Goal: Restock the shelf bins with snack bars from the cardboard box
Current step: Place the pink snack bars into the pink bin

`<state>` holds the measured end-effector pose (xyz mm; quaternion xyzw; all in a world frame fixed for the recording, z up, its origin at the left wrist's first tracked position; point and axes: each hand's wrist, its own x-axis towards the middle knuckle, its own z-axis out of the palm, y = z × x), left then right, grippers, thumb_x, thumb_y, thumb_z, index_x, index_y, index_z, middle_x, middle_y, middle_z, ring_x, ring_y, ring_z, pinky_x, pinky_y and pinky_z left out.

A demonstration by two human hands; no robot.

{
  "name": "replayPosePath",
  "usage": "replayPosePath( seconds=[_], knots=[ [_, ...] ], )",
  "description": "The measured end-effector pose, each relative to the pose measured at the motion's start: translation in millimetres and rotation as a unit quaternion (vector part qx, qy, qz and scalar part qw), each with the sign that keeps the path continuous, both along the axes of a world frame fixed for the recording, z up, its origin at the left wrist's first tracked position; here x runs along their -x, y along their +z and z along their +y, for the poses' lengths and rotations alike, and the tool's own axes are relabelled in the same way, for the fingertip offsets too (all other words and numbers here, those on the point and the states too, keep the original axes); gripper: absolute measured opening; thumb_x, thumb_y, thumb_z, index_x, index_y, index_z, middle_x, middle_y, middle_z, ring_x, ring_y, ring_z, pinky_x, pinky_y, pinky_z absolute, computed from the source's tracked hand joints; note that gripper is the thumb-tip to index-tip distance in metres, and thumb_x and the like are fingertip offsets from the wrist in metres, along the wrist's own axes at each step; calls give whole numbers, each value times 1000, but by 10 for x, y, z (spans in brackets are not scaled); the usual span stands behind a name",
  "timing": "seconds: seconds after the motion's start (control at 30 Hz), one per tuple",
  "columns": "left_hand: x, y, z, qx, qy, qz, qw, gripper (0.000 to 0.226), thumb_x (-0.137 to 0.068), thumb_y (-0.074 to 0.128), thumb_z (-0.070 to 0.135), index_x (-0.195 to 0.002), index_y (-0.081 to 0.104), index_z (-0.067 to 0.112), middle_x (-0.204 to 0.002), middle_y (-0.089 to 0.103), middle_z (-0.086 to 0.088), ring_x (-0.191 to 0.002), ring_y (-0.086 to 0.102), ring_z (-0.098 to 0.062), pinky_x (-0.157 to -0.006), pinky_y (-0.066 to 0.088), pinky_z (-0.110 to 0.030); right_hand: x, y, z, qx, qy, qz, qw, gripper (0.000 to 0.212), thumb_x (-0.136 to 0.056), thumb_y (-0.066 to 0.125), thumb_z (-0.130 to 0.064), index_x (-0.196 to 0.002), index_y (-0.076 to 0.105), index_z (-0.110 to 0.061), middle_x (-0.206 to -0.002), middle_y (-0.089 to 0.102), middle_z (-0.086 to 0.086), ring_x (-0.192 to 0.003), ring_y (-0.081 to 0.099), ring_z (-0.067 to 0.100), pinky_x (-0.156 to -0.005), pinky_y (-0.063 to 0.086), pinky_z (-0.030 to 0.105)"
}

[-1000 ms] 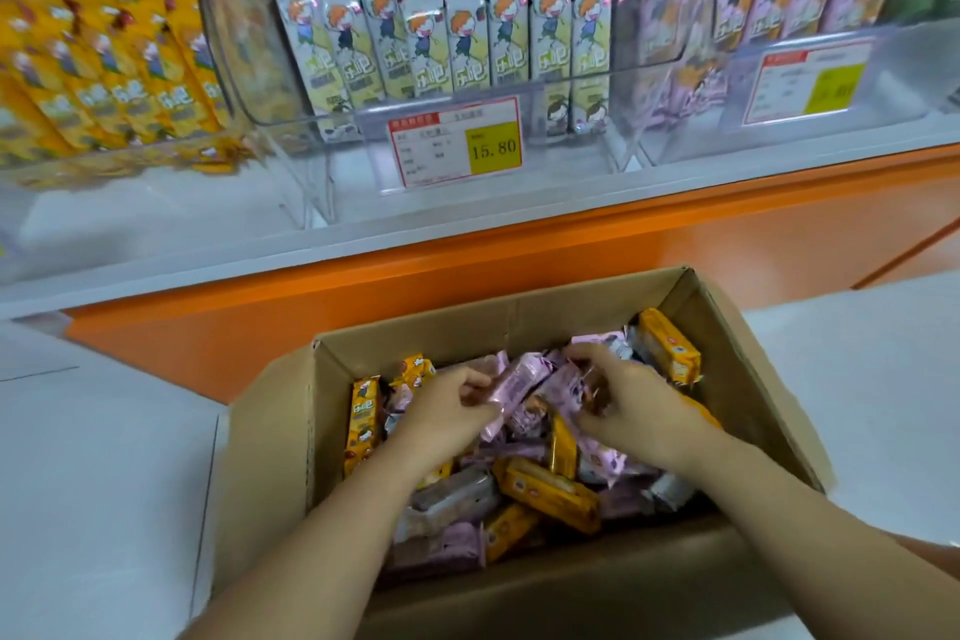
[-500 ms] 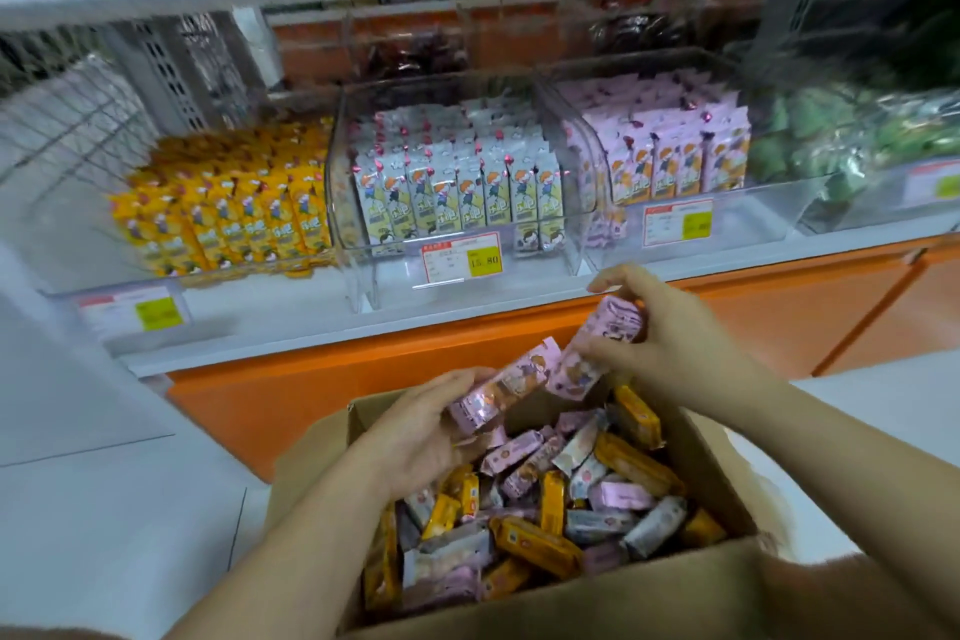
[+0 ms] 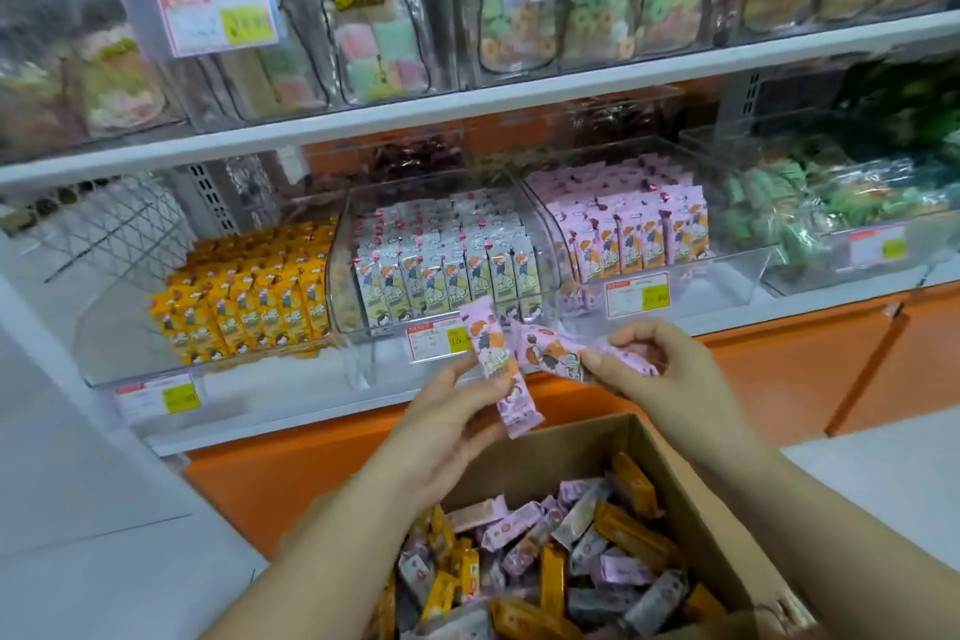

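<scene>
Pink snack bars (image 3: 498, 369) — left hand (image 3: 452, 411) pinches 1, right hand (image 3: 660, 369) grips another — fingers curled.

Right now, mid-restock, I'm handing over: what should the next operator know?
Left hand holds one pink bar, roughly upright.
Right hand pinches a second pink bar, lying crosswise.
Both are up over the far edge of the cardboard box.
The pink bin is ahead right, partly filled.
Done: two pink bars lifted out.
Left: put them in the pink bin, then sort the box's mixed pink, yellow and grey bars.
</scene>
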<state>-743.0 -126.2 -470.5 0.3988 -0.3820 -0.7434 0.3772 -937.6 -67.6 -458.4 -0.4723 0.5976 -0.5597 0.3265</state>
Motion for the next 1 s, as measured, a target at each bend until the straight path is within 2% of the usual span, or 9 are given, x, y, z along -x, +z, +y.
replayPosePath(
  seconds=[0.1, 0.23, 0.37, 0.43, 0.6, 0.73, 0.8, 0.93, 1.0],
  knots=[
    [136, 125, -1, 80, -6, -45, 996, 66, -82, 67, 1, -123, 35, 41, -108, 69, -2, -100, 66, -20, -81, 55, -35, -18, 11, 5, -16, 50, 17, 998, 45, -60, 73, -53, -92, 63, -23, -89, 63, 13, -79, 63, 24, -75, 52, 43],
    [214, 252, -67, 223, -21, -189, 956, 103, -62, 87, 35, -132, 17, 63, -138, 41, -2, -129, 42, -16, -97, 48, -49, 39, 36, -47, -7, 70, 35, 997, 22, -80, 71, -30, -99, 62, -30, -87, 63, 8, -77, 61, 17, -77, 55, 42],
    [340, 414, -80, 270, -41, -176, 946, 63, -80, 74, 16, -119, 35, 47, -112, 58, 0, -90, 68, -13, -79, 58, -40, 71, 117, -73, 33, 58, 75, 995, 26, -85, 68, -21, -101, 59, -39, -95, 63, -7, -73, 61, 21, -76, 55, 35],
    [411, 499, -107, 297, -36, -176, 938, 47, -85, 68, 11, -111, 41, 39, -96, 60, 3, -74, 67, -7, -68, 58, -32, 96, 147, -78, 52, 50, 114, 991, 30, -86, 66, -20, -99, 56, -45, -97, 61, -10, -68, 60, 15, -74, 54, 32],
    [520, 746, -260, 315, -38, -194, 928, 28, -87, 64, 8, -102, 47, 25, -103, 57, -3, -81, 65, -17, -73, 59, -38, 243, 227, -99, 92, 23, 219, 971, 41, -87, 64, -18, -99, 46, -53, -98, 57, -18, -82, 57, 1, -75, 48, 19],
    [636, 921, -347, 417, -99, -256, 866, 51, -86, 67, 14, -116, 44, 48, -108, 49, 8, -94, 59, -15, -77, 56, -40, 377, 247, -172, 110, -6, 258, 960, 45, -88, 62, -15, -110, 42, -49, -99, 53, -23, -92, 51, -3, -80, 43, 21],
    [740, 988, -366, 460, -121, -289, 831, 50, -87, 65, 16, -113, 46, 54, -113, 51, 15, -103, 56, -4, -86, 54, -43, 438, 234, -219, 120, -26, 278, 953, 48, -90, 59, -13, -118, 40, -47, -104, 52, -18, -89, 48, -7, -75, 39, 12],
    [977, 1072, -436, 509, -121, -313, 793, 36, -86, 68, 19, -109, 56, 45, -108, 53, 28, -110, 49, 7, -92, 52, -32, 615, 247, -307, 109, -60, 300, 946, 48, -92, 57, -15, -134, 43, -34, -108, 52, -16, -80, 44, -17, -69, 35, 3],
    [1088, 1120, -469, 526, -126, -315, 780, 35, -85, 70, 22, -108, 57, 45, -103, 50, 34, -101, 50, 13, -88, 45, -12, 740, 291, -336, 113, -71, 311, 941, 47, -92, 59, -17, -134, 45, -32, -109, 52, -17, -78, 42, -17, -67, 33, 9]
  ],
)
